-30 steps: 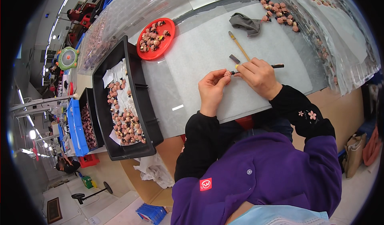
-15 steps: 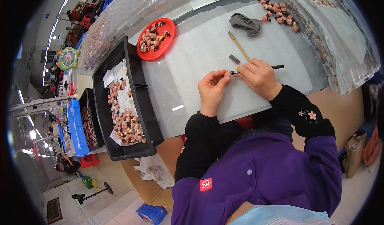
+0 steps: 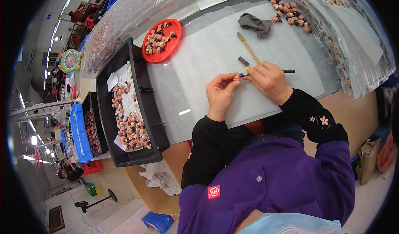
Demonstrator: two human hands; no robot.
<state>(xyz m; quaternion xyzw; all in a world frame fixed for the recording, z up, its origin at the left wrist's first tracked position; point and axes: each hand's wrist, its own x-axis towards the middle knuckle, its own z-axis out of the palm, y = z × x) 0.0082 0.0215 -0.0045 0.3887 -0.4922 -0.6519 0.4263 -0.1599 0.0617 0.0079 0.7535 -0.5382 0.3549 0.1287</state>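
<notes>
Pink, a tiny figurine [image 3: 237, 77] sits pinched in the left hand [image 3: 219, 93] fingertips over the white sheet [image 3: 216, 51] on the counter. Right hand [image 3: 268, 81] grips a thin brush [image 3: 286, 71], its long axis sideways, tip at the figurine.

Left of your hands: tray [image 3: 146, 109] of figurines [image 3: 129, 124].
Beyond them: brush [image 3: 248, 48], cloth [image 3: 254, 25].
Far left: plate [image 3: 161, 35].
</notes>
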